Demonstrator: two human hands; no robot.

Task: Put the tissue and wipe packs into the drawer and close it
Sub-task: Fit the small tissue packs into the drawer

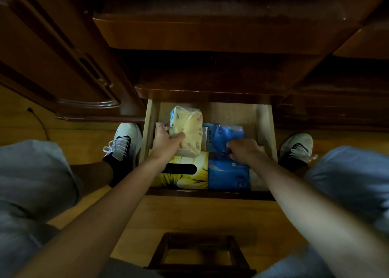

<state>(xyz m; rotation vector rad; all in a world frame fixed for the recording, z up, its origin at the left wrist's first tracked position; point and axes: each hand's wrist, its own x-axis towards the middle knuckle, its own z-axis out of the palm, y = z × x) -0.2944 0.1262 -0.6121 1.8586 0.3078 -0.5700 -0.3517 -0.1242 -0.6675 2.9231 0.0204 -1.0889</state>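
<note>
The bottom drawer (265, 120) of a dark wooden cabinet stands pulled out below me. Inside, my left hand (166, 140) grips a pale yellow tissue pack (189, 128) at the back left. To its right, my right hand (245, 149) is closed on a crinkled blue wipe pack (223, 134). A yellow tissue box (189, 176) with a dark oval slot lies at the front left. Beside it at the front right lies another blue pack (229, 175). Both forearms reach down into the drawer.
My knees in grey trousers and my white and black shoes (124, 145) (296, 147) flank the drawer. A dark wooden stool (200, 254) stands between my legs on the yellow floor. A cabinet door (63, 63) is on the left, with upper drawer fronts (210, 33) overhanging above.
</note>
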